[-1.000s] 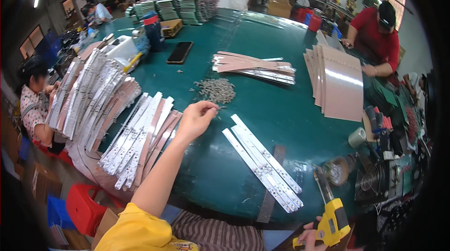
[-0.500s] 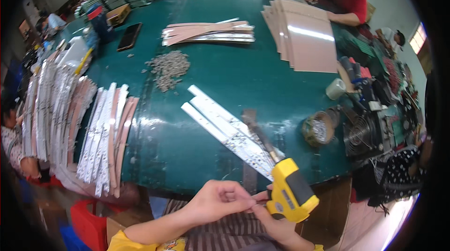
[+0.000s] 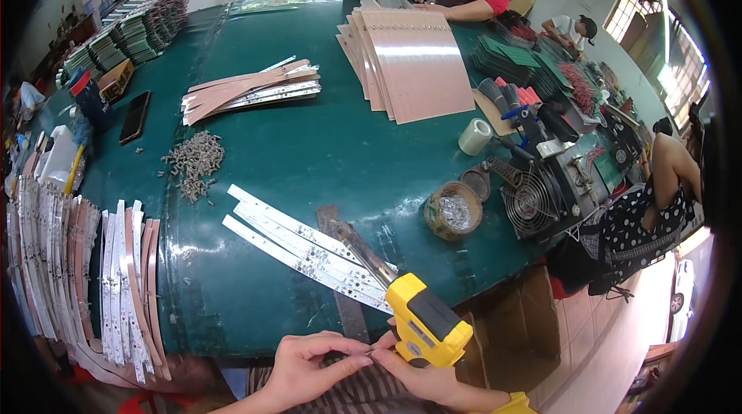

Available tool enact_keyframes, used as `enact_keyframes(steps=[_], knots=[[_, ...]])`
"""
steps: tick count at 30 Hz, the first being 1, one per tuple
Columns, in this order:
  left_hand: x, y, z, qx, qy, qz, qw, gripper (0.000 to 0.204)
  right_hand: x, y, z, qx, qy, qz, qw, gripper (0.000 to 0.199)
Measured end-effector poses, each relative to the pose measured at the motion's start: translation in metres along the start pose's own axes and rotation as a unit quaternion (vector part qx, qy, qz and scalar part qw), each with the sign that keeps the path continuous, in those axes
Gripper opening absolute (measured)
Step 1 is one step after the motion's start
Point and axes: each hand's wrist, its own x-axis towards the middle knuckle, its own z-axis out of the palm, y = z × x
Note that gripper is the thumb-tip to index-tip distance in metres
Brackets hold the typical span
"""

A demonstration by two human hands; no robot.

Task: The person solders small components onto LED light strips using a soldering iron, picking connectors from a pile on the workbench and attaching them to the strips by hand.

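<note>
Head view – yellow tool [image 3: 427, 323] – black-tipped, chunky, right hand [image 3: 421, 371].

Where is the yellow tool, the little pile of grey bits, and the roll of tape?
yellow tool [image 3: 427, 323], head view, on its yellow body by the person's hands
pile of grey bits [image 3: 193, 160], head view, middle of the heap
roll of tape [image 3: 474, 136], head view, on its outer side
</note>
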Motion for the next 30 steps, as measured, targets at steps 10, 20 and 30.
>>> enact_keyframes(steps=[10, 20, 30], knots=[[0.008, 0.003, -0.008, 0.262, 0.073, 0.269, 0.924, 0.015, 0.0, -0.019, 0.009, 0.0, 0.05, 0.029, 0.998, 0.048], [0.048, -0.031, -0.074, 0.415, 0.263, 0.17, 0.854, 0.01, -0.005, 0.001, -0.014, -0.087, 0.079, -0.041, 0.992, 0.046], [0.052, -0.038, -0.07, 0.484, 0.254, 0.194, 0.814, 0.014, -0.007, 0.009, -0.018, -0.104, 0.031, -0.041, 0.993, 0.04]])
